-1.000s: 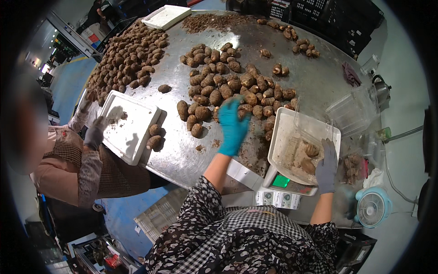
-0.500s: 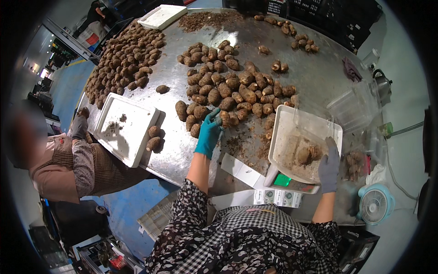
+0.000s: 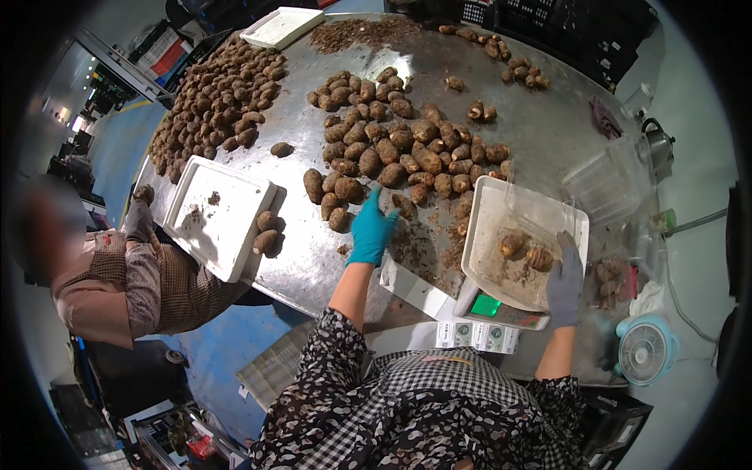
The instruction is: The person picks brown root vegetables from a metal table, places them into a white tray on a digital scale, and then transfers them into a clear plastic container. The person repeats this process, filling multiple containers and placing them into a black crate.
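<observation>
My left hand (image 3: 374,229), in a teal glove, is over the metal table with its fingers apart and nothing in them. Just right of its fingertips lies a brown taro (image 3: 403,206), at the near edge of a loose heap of taros (image 3: 388,151). My right hand (image 3: 565,282), in a grey glove, grips the right side of a clear plastic box (image 3: 540,205). Two taros (image 3: 513,245) show inside this box. The box rests in a white tray (image 3: 473,243) on a scale with a green-lit display (image 3: 486,305).
A bigger taro pile (image 3: 211,102) covers the far left. A white tray (image 3: 223,219) holding dirt lies left, near a co-worker's gloved hand (image 3: 139,222). Clear boxes (image 3: 607,176), a kettle (image 3: 659,143) and a small fan (image 3: 645,350) are right. Printed cartons (image 3: 478,337) lie before me.
My left hand has drawn back from a taro at the heap's near edge, and its fingers have spread. In the clear box the taros have shifted apart. My right hand stays at the box.
</observation>
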Tool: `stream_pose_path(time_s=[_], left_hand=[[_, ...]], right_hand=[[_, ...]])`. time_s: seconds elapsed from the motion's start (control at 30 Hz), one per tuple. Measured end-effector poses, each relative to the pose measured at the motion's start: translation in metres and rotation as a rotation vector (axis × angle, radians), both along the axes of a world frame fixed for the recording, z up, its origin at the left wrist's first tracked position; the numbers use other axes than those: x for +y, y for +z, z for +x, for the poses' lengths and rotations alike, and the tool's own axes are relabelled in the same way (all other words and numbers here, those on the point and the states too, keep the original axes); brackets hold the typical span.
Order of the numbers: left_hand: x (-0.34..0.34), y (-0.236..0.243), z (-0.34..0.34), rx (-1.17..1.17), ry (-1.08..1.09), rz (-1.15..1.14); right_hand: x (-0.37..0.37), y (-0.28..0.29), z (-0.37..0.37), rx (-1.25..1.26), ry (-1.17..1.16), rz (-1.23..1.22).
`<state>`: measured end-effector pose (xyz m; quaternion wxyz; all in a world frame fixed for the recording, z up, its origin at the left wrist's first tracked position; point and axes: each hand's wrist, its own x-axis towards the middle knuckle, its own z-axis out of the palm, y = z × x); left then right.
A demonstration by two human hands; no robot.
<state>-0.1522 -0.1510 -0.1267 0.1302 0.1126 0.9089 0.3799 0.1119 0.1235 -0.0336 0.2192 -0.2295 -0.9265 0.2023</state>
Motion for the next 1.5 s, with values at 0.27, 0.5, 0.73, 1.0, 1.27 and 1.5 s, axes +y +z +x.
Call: stream_pose_path(time_s=[0.27, 0.5, 0.73, 1.0, 1.27, 1.5], left_hand=[[0.036, -0.038, -0.015, -0.155, -0.014, 0.326], [0.041, 0.042, 0.04, -1.305, -0.345, 1.664], [0.108, 0.131, 0.11, -0.385, -0.588, 1.015], [0.093, 0.063, 0.014, 0.509, -0.063, 0.394], [0.045, -0.034, -0.071, 0.125, 0.002, 0.286], [0.043, -0.009, -0.022, -1.114, -0.005, 1.731]], right_hand=[[-0.002, 0.005, -0.002, 0.002, 0.026, -0.005], [-0.004, 0.006, -0.003, -0.001, 0.01, -0.007], [-0.007, 0.01, -0.006, -0.019, 0.009, -0.023], [-0.002, 0.008, -0.002, -0.015, -0.022, -0.034], [-0.005, 0.009, -0.008, -0.005, -0.04, -0.128], [0.0, 0.003, -0.007, -0.001, -0.033, -0.064]])
